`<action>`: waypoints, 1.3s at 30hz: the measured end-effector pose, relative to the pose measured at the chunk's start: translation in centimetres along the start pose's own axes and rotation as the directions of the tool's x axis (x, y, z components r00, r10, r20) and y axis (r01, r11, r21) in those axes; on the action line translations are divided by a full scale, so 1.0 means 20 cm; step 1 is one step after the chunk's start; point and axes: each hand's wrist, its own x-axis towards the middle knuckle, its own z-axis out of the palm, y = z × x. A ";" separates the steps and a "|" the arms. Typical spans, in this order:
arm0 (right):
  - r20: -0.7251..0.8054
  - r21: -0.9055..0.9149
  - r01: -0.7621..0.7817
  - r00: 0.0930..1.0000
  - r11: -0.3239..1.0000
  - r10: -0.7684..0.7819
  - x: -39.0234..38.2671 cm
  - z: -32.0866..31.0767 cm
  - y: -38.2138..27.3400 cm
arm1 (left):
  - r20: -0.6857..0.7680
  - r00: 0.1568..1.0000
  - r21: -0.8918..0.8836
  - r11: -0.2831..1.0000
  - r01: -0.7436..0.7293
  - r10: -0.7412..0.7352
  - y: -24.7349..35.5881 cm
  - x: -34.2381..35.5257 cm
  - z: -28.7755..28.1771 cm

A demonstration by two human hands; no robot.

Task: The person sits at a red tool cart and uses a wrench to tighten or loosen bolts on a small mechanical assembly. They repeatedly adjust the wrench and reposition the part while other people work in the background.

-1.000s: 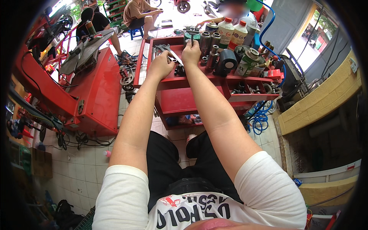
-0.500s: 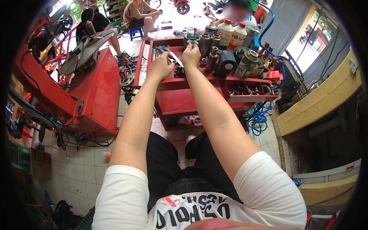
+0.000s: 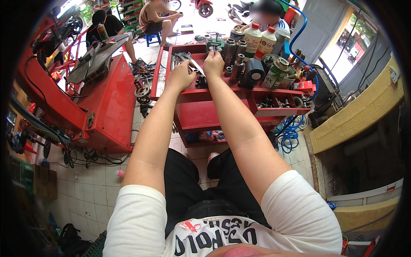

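Observation:
My left hand is closed among the metal wrenches in the red tool cart's top tray; what its fingertips grip, if anything, I cannot make out. My right hand is closed on a metal tool, whose shape is partly hidden by the fingers and the green object behind. Beside the right hand stand tall sockets and a black cylinder. A long pale metal piece lies between my two hands.
Bottles, spray cans and a lower parts compartment are on the cart. A red machine stands left, a blue hose coil right. Co-workers sit beyond, one behind the bottles.
The metal tool in my right hand is lower than a second ago, when its crossbar stood up above the fingers. My left hand has shifted very slightly. The person behind the bottles has moved.

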 end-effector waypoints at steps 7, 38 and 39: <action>0.013 0.044 0.057 0.998 0.997 -0.057 0.00 0.00 0.02 | 0.010 1.000 -0.010 1.000 -0.002 0.003 0.01 0.00 -0.01; 0.020 0.386 0.007 1.000 0.923 -0.016 0.17 0.14 0.24 | -0.038 0.997 0.009 0.998 -0.068 0.068 0.04 0.01 0.01; 0.035 0.429 -0.007 0.999 0.903 -0.010 0.18 0.14 0.24 | -0.033 0.997 0.009 0.998 -0.068 0.068 0.04 0.02 0.02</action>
